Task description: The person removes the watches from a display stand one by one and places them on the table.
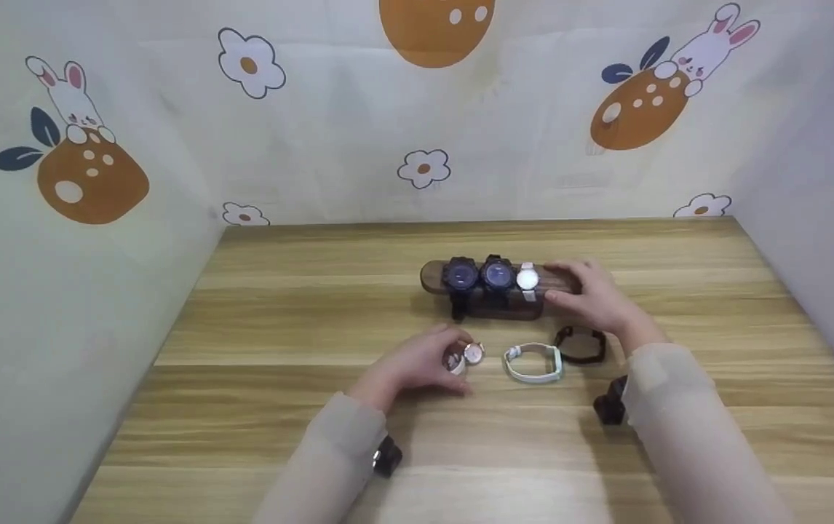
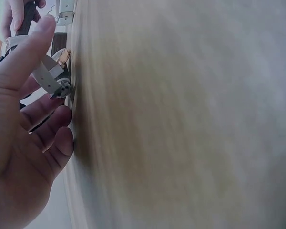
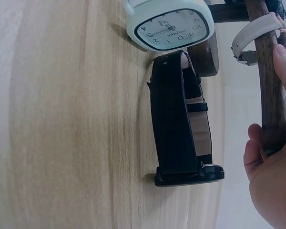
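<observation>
My right hand [image 1: 595, 298] grips the right end of a dark wooden watch stand [image 3: 271, 95], thumb and fingers round its bar. On the bar sit two black watches [image 1: 461, 275] and a white-strapped watch [image 1: 527, 279]. My left hand [image 1: 424, 360] is at a small watch with a white strap [image 2: 46, 78] and a pale pink dial, low by the tabletop. Its thumb and fingers stand on either side of the strap, the thumb a little apart from it in the head view. The index fingertip is hidden behind the strap in the left wrist view.
Between the hands, on the wooden table [image 1: 279, 327], lie a mint-green watch [image 3: 171, 28] and a black-strapped watch [image 3: 169, 114], close together in front of the stand. Patterned walls [image 1: 330, 131] enclose the back and sides.
</observation>
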`<move>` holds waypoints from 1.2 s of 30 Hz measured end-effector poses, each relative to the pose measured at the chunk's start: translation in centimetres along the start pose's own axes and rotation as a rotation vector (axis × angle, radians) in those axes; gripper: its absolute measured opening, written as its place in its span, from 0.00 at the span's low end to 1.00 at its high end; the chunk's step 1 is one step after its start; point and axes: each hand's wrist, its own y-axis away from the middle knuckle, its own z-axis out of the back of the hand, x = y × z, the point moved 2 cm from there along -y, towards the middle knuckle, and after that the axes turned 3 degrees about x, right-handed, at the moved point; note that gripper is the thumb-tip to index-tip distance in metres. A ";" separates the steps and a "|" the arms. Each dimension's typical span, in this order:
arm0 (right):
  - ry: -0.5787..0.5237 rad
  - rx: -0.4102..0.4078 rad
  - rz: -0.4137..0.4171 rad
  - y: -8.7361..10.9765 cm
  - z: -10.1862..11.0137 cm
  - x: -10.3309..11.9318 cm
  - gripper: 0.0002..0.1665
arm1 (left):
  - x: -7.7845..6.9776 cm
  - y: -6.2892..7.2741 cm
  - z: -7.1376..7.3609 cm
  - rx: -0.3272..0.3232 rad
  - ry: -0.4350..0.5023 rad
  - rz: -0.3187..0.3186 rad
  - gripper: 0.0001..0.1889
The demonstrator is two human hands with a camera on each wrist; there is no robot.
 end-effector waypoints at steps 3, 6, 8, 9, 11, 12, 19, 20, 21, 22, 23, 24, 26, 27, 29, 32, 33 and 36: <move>0.005 -0.002 0.001 -0.1 -0.1 -0.1 0.37 | 0.1 0.1 0.0 0.000 0.000 -0.026 0.36; -0.003 -0.010 0.012 -0.1 -0.2 -0.1 0.35 | 0.1 0.2 -0.1 -0.006 -0.001 -0.057 0.35; -0.011 -0.015 0.017 -0.1 -0.2 -0.1 0.35 | 0.1 0.3 0.0 -0.006 -0.004 -0.076 0.34; -0.015 -0.017 0.018 -0.1 -0.2 -0.1 0.35 | 0.1 0.3 0.0 -0.005 -0.009 -0.084 0.34; -0.019 -0.018 0.013 -0.1 -0.2 -0.2 0.35 | 0.1 0.4 0.0 -0.002 -0.010 -0.092 0.34; -0.019 -0.018 0.008 -0.1 -0.2 -0.2 0.35 | 0.1 0.4 0.0 -0.001 -0.009 -0.094 0.34; -0.016 -0.013 0.005 0.0 -0.2 -0.2 0.36 | 0.3 0.7 -0.1 -0.008 0.043 -0.075 0.30; -0.016 -0.012 0.005 0.0 -0.2 -0.1 0.36 | 0.3 0.7 -0.2 -0.006 0.057 -0.071 0.28; -0.017 -0.011 0.004 0.0 -0.2 -0.1 0.36 | 0.4 0.7 -0.2 -0.004 0.073 -0.070 0.27; -0.017 -0.011 0.001 0.0 -0.2 -0.1 0.36 | 0.5 0.8 -0.2 -0.002 0.088 -0.070 0.25; -0.016 -0.010 0.002 0.0 -0.2 0.0 0.36 | 0.5 0.8 -0.2 -0.001 0.104 -0.071 0.24; -0.015 -0.009 -0.001 0.0 -0.2 0.0 0.36 | 0.6 0.8 -0.2 0.000 0.121 -0.071 0.24; -0.010 -0.009 -0.004 0.0 -0.3 -0.1 0.36 | 0.6 0.8 -0.2 0.002 0.148 -0.075 0.24; -0.005 -0.009 -0.003 0.0 -0.3 -0.1 0.36 | 0.7 0.8 -0.2 0.003 0.155 -0.074 0.25; -0.003 -0.011 -0.001 0.0 -0.3 -0.1 0.36 | 0.6 0.8 -0.2 0.007 0.167 -0.070 0.29; -0.005 -0.014 0.005 0.0 -0.2 -0.1 0.36 | 0.6 0.8 -0.2 0.017 0.164 -0.053 0.35; -0.005 -0.015 0.006 0.0 -0.2 -0.1 0.35 | 0.6 0.8 -0.2 0.018 0.156 -0.050 0.36; 0.005 -0.023 0.019 0.0 -0.2 -0.1 0.35 | 0.7 0.8 -0.3 0.015 0.125 -0.045 0.38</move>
